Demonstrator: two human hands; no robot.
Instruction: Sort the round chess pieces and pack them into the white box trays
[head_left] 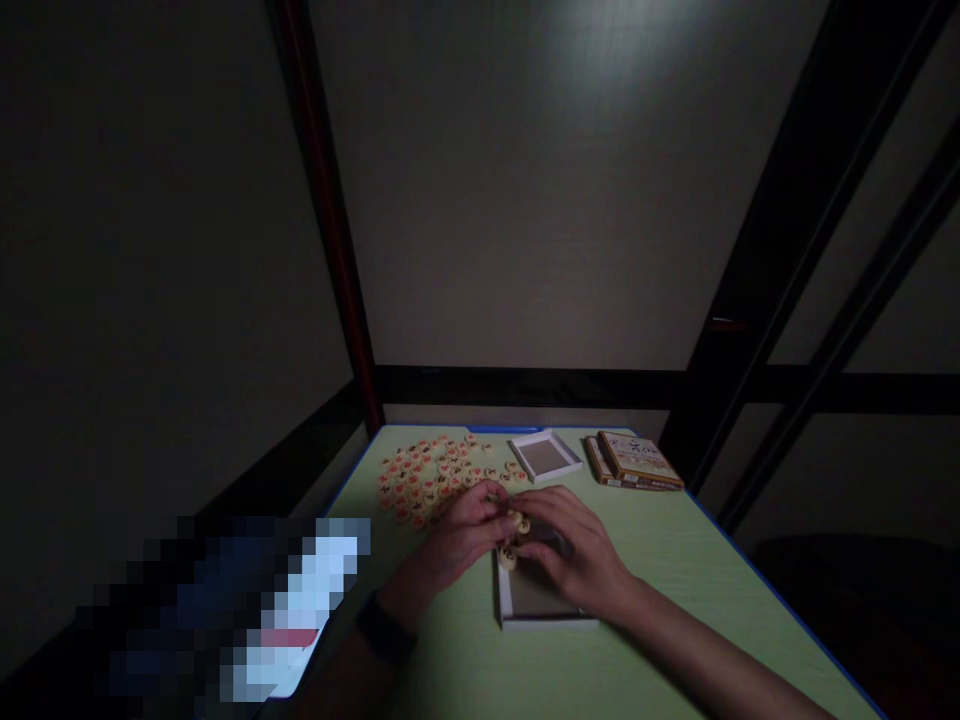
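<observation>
Over a shallow open box (551, 598) with a pale rim, my two hands come together. My left hand (471, 528) is closed, thumb and fingers pinching round wooden Chinese chess pieces (523, 523) with dark characters. From the other side, my right hand (576, 548) curves its thumb and fingers about the same small group. Another chess piece (508, 559) shows low between the hands, by the box's left wall; whether it is gripped I cannot tell. Fingers hide part of the pieces and the box's far end. Around my left wrist is a dark band (386, 628).
Many loose chess pieces (427, 475), marked red or black, spread over the green table (660, 620) at the far left. A second shallow box (547, 456) lies at the back, beside stacked printed boxes (641, 462) at right. A blurred bright patch (304, 600) is at lower left.
</observation>
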